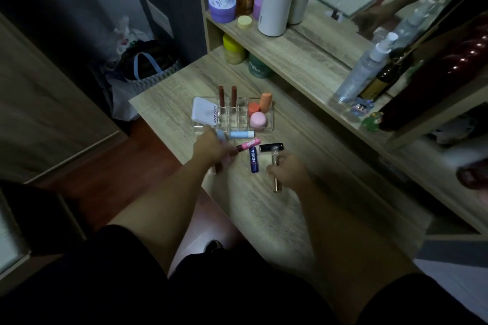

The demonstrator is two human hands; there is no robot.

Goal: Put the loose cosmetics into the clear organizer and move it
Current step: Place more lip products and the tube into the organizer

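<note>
Four sticks lay loose at six o'clock of my clear organizer [232, 116]; my right hand [289, 170] clasped a gold tube [276, 182] for slotting, my left hand [211, 149] gripped blurred sticks.

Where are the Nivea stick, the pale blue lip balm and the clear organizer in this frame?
Nivea stick [253, 160]: head view, on the white lettering at mid-barrel.
pale blue lip balm [240, 134]: head view, on the middle of the tube lying on its side.
clear organizer [270, 124]: head view, on its right wall.

Wooden tabletop [277, 214] — organizer [232, 116], lip balm [253, 159]
</note>
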